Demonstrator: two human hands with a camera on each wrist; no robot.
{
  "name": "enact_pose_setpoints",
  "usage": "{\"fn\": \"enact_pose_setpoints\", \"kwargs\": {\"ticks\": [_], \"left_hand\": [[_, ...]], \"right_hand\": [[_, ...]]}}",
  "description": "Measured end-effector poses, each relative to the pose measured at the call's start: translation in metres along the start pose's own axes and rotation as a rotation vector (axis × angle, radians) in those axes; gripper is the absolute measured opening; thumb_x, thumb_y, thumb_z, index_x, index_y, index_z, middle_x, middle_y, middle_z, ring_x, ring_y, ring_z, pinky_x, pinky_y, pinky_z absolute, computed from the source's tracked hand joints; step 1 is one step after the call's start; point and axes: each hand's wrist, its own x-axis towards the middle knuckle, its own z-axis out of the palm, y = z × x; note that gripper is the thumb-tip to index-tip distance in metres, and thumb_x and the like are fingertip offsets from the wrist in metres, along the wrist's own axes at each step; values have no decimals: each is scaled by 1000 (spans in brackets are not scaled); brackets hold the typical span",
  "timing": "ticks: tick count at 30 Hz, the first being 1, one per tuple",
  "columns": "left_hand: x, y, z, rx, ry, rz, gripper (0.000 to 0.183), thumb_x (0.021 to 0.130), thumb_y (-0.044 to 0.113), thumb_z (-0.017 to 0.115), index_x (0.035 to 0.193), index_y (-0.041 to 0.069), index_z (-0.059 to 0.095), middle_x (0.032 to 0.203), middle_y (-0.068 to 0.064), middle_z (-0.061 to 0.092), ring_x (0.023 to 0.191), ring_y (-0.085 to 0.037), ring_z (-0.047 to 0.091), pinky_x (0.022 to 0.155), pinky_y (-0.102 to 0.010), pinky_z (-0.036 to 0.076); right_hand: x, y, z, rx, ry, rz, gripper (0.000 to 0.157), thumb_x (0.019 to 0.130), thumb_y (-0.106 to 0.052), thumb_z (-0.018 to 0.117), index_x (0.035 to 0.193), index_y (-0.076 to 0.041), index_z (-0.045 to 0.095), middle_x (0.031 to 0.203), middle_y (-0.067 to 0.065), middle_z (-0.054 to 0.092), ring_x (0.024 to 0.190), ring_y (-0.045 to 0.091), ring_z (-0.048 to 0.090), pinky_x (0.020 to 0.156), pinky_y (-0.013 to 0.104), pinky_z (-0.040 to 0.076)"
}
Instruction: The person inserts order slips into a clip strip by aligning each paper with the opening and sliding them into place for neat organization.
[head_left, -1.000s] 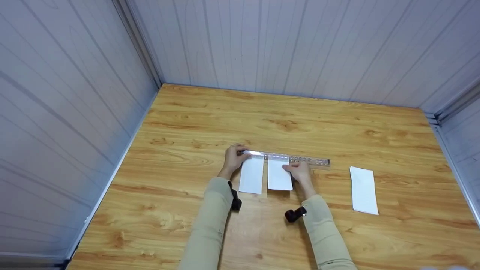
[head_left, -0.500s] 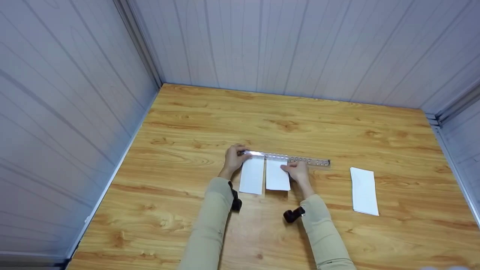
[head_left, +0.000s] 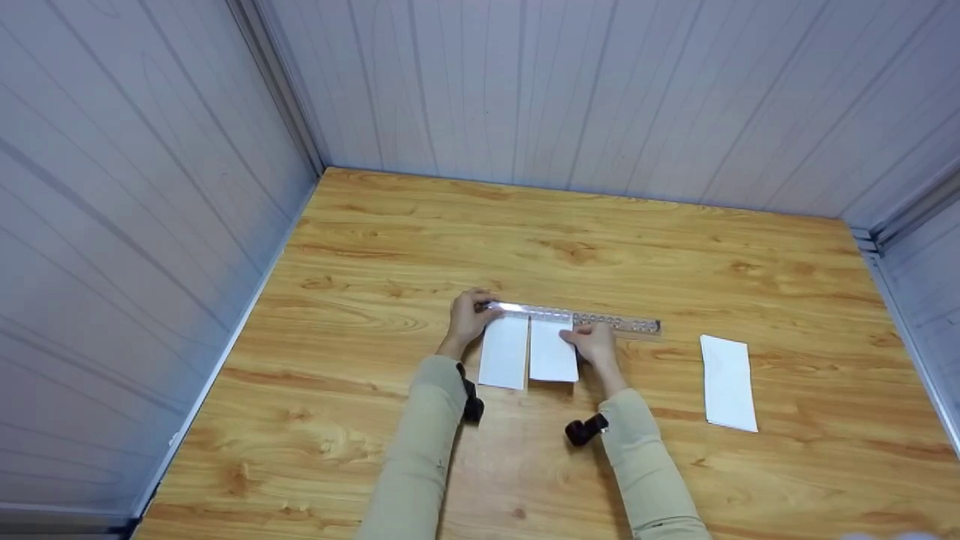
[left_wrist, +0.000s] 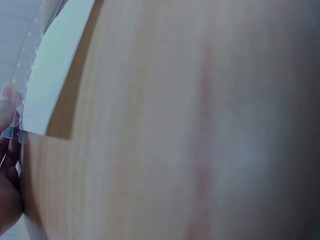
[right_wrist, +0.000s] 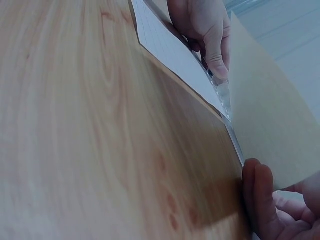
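A clear plastic strip with a row of round bumps (head_left: 630,324) lies crosswise over the wooden table. My left hand (head_left: 466,319) grips its left end, the thumb on top in the left wrist view (left_wrist: 6,107). One white paper slip (head_left: 503,356) extends toward me from the strip near that hand. Beside it, my right hand (head_left: 597,343) pinches a second white paper slip (head_left: 553,360) by its right side. That slip's far edge meets the strip, and its near edge is raised, casting a shadow. In the right wrist view the held slip (right_wrist: 265,110) stands tilted above the table.
Another white paper slip (head_left: 729,382) lies on the wooden table (head_left: 375,255) to the right. Pale panel walls (head_left: 525,90) stand behind and at both sides. Each wrist carries a dark camera mount (head_left: 587,430).
My right hand has slid the second slip slightly left along the strip, narrowing the gap to the first slip. The left hand and the strip have stayed in place.
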Motion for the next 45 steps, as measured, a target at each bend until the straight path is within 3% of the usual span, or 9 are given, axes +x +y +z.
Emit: {"fn": "enact_pose_setpoints", "kwargs": {"ticks": [6,11,15,20,24,30,37,45], "left_hand": [[0,0,0,4,1,7,17,72,1,70,88,-5,68,93,-16,62,87,-27,57,76,-33,46],[0,-1,1,11,-2,16,17,72,2,70,88,-5,68,91,-15,62,85,-27,58,73,-31,47],[0,-1,1,1,-6,5,16,73,1,70,88,-5,68,89,-15,62,84,-26,58,73,-31,47],[-1,-1,1,-2,-7,-10,16,73,0,69,89,-4,68,89,-15,62,84,-25,58,73,-32,47],[-1,-1,1,-3,-5,-6,16,74,0,69,89,-4,68,90,-15,62,84,-26,58,73,-32,47],[0,-2,0,-13,0,5,16,73,0,70,89,-5,68,88,-16,62,82,-27,58,72,-33,47],[0,-3,0,-19,6,36,17,72,-1,70,88,-6,68,87,-17,62,80,-27,58,71,-31,47],[-1,-2,0,-21,4,74,15,71,-1,71,86,-6,68,83,-17,62,73,-26,55,64,-26,44]], "right_hand": [[0,0,1,18,3,2,22,74,-16,69,79,5,69,63,0,58,59,12,49,52,20,39],[-1,2,-1,68,-32,0,29,76,-15,68,50,-7,56,45,-7,39,42,6,33,40,20,26],[-1,3,-1,81,-41,-13,35,76,-15,67,46,-12,49,42,-8,36,40,6,30,40,20,23],[-1,3,-1,89,-53,2,26,76,-16,67,53,-8,58,45,-7,42,42,6,34,41,20,26],[-2,4,-2,148,-76,34,16,77,-13,66,70,1,67,52,-4,53,46,5,45,44,19,38],[-6,3,-6,234,-119,85,22,80,-10,63,90,10,64,63,5,61,52,11,57,53,25,50],[-13,7,-9,259,-118,90,21,82,-8,61,92,10,63,66,7,62,52,12,58,53,25,50],[-18,12,-14,407,-110,86,20,83,1,55,92,19,58,58,10,60,44,13,57,48,25,50]]}}
